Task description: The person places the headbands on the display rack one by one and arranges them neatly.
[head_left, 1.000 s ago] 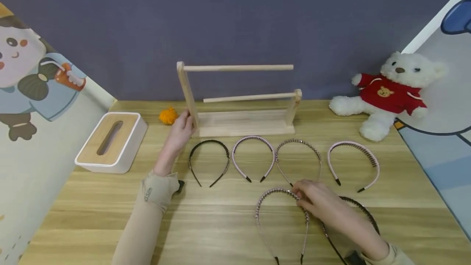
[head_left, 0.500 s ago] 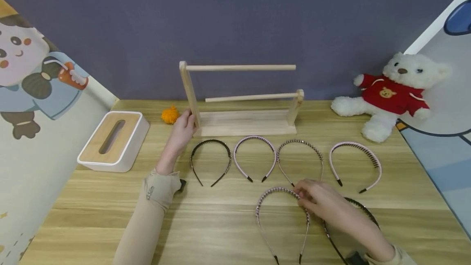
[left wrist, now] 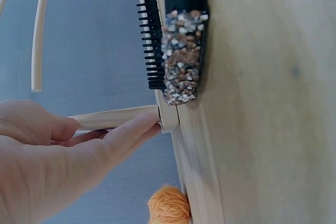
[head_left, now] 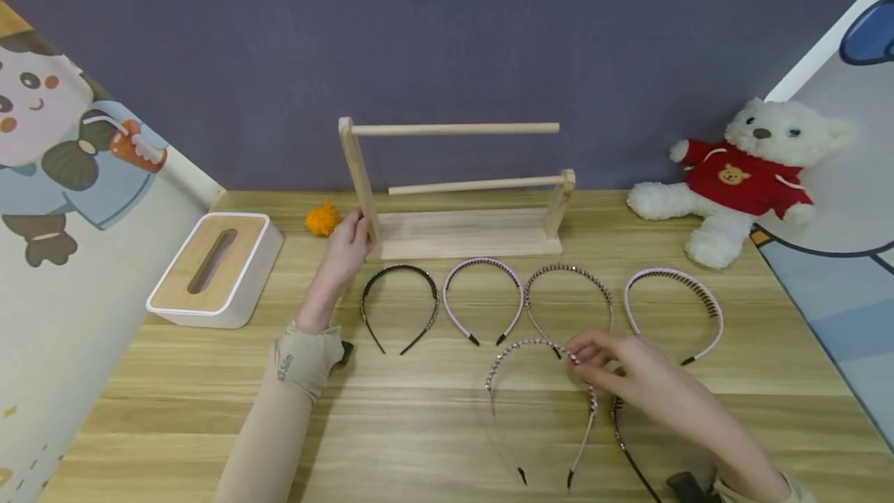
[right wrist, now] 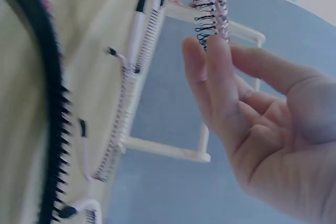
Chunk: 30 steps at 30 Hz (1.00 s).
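Note:
My left hand [head_left: 344,247] grips the left upright of a two-bar wooden rack [head_left: 461,243], near its base. In the left wrist view, the thumb and fingers lie on either side of that upright [left wrist: 118,117]. My right hand [head_left: 632,371] pinches a pink beaded headband [head_left: 538,341] at the right side of its arch, its tips pointing toward me. The right wrist view shows the pinched headband [right wrist: 220,9] with its dark comb teeth, raised off the table. Beneath the right forearm lies a dark headband [head_left: 632,460], partly hidden.
Before the rack lie a black headband [head_left: 400,267], a pink headband [head_left: 482,260], a beaded headband [head_left: 569,267] and another pink headband [head_left: 673,273]. A tissue box [head_left: 244,293] and orange yarn ball [head_left: 323,219] stand left. A teddy bear [head_left: 733,177] sits right.
The right hand has lifted the pink beaded headband slightly off the table, tilting it and moving it a little away from me. My left hand keeps its hold on the rack.

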Tool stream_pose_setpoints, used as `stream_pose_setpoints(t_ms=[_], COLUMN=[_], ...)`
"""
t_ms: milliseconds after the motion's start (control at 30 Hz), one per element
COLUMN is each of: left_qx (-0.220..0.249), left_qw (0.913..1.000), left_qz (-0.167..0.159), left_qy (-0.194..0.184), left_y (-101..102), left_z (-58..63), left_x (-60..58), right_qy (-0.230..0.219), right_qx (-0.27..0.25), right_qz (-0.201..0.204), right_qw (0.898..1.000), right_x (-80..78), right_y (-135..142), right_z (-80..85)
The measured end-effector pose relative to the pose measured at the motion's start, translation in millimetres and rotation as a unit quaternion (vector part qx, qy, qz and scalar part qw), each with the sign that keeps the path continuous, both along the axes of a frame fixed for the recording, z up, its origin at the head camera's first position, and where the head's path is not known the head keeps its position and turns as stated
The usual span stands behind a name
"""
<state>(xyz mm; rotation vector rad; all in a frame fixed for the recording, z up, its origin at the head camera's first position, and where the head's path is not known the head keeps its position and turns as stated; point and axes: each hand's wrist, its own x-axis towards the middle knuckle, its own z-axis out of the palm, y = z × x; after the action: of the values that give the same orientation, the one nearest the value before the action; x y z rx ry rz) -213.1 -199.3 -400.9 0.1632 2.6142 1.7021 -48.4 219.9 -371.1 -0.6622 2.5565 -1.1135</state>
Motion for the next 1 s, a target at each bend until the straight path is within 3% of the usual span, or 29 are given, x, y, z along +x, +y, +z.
stream_pose_setpoints(t_ms=[200,333,467,767,1000], left_qx=[0.007,0.006,-0.001,-0.006,0.002], left_qw=[1.0000,1.0000,0.9999,0.9999,1.0000], left_qz=[0.000,0.004,0.006,0.005,0.003], left_qy=[-0.002,0.004,0.010,0.012,0.009], left_y=[2,3,3,2,1], left_z=[3.0,4.4,4.2,1.8,1.1], left_x=[1.7,2.0,2.6,2.9,2.6], right_qy=[0.052,0.093,0.126,0.131,0.141], right_qx=[-0.025,-0.047,-0.088,-0.142,-0.188], right_qz=[-0.055,-0.108,-0.135,-0.215,-0.214], right_qw=[0.997,0.989,0.979,0.957,0.948], right_x=[2.4,2.1,-0.9,-7.9,-16.2], right_y=[9,10,5,-3,-8], right_z=[17.9,30.7,39.9,54.8,63.9])
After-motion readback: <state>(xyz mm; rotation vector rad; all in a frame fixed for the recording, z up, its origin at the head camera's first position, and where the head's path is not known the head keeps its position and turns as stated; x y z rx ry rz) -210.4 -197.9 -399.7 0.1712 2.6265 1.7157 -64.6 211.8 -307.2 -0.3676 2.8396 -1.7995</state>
